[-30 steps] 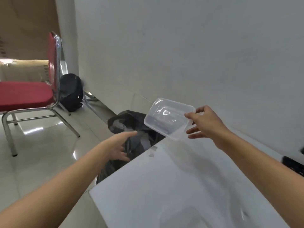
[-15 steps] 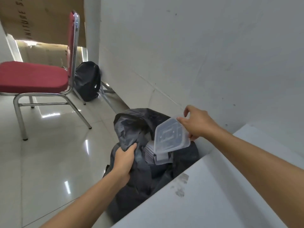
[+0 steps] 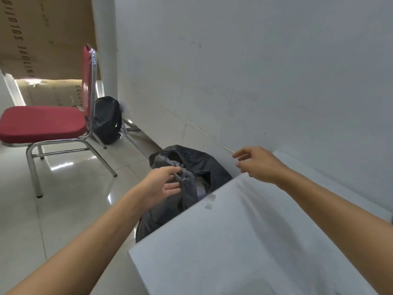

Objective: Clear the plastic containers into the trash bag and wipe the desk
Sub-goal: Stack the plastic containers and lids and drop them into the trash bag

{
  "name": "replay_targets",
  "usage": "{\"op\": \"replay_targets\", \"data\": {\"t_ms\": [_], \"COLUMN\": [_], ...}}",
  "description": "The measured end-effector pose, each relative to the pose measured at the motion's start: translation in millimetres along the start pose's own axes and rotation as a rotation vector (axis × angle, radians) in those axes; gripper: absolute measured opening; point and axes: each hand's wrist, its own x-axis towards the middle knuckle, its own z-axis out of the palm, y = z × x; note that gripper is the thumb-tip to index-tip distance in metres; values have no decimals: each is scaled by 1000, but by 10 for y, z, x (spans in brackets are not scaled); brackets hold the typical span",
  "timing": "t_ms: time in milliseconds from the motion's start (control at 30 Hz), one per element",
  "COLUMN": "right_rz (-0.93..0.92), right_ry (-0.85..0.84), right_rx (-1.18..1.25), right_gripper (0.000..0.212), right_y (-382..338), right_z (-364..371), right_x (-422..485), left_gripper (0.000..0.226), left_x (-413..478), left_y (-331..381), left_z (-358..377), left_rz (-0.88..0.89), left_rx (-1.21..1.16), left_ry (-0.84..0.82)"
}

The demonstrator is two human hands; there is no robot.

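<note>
The white desk (image 3: 244,241) fills the near right of the view, its top bare apart from a small grey smudge (image 3: 210,202) close to its far left corner. Both forearms reach forward past this desk corner. The right hand (image 3: 258,165) hangs above the desk's far edge, fingers loosely spread and curled, holding nothing. The left hand (image 3: 161,186) is off the desk's left side, over the floor, with its thumb and fingers parted around the rim of the trash bag (image 3: 191,167); fingertips touch the dark plastic, but whether they actually pinch it cannot be told.

The trash bag stands on the floor tucked against the desk's far left corner, between desk and wall, with its mouth open. Something pale shows inside the opening (image 3: 201,188), partly hidden by the folds and too unclear to name with certainty.

Farther beyond the desk, to the left on the glossy tiled floor, stands a red chair (image 3: 42,124) with a chrome frame. Behind the chair a black backpack (image 3: 107,120) leans at the wall's base, and brown cardboard (image 3: 42,33) rises at the far back.
</note>
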Motion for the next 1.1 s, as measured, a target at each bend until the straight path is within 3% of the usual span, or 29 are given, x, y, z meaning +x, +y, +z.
{"op": "replay_targets", "data": {"t_ms": [233, 400, 533, 733, 967, 1100], "right_rz": [83, 107, 146, 217, 189, 152], "right_ry": [74, 92, 71, 109, 323, 475], "right_rx": [258, 289, 238, 274, 4, -177], "right_gripper": [16, 13, 14, 18, 39, 36], "right_y": [350, 451, 558, 853, 1093, 1072], "right_z": [-471, -458, -401, -304, -107, -5], "right_x": [-1706, -2704, -3239, -3811, -3735, -3630], "left_gripper": [46, 61, 80, 87, 93, 81], "left_x": [-1199, -2006, -2371, -2762, -2926, -2983], "left_y": [40, -301, -585, -959, -1117, -1063], "left_z": [360, 578, 588, 868, 1175, 1277], "left_rz": [191, 214, 204, 212, 273, 416], "left_rx": [404, 702, 770, 801, 792, 820], "left_ry": [-3, -86, 9, 75, 127, 146]}}
